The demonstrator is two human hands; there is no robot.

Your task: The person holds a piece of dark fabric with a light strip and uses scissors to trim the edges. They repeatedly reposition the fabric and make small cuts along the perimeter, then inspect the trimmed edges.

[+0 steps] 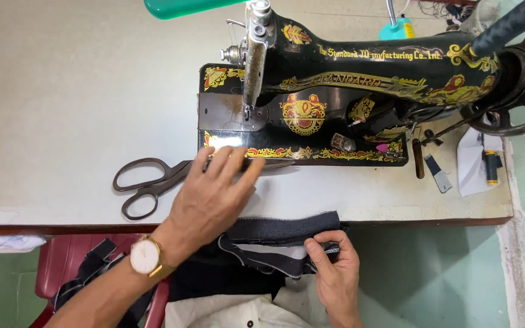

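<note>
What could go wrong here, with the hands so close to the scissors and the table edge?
1. The left hand lies over the scissors; if their blades are open beneath, a finger could perhaps be cut.
2. The dark fabric, pinched by the right hand, hangs over the table edge and might slide off.

The left hand (214, 194) lies flat over the blades of the dark scissors (147, 182) on the pale table (62, 109), just near of the black sewing machine (347, 91). The right hand (334, 267) pinches the dark fabric strip (287, 234) at the table's near edge.
</note>
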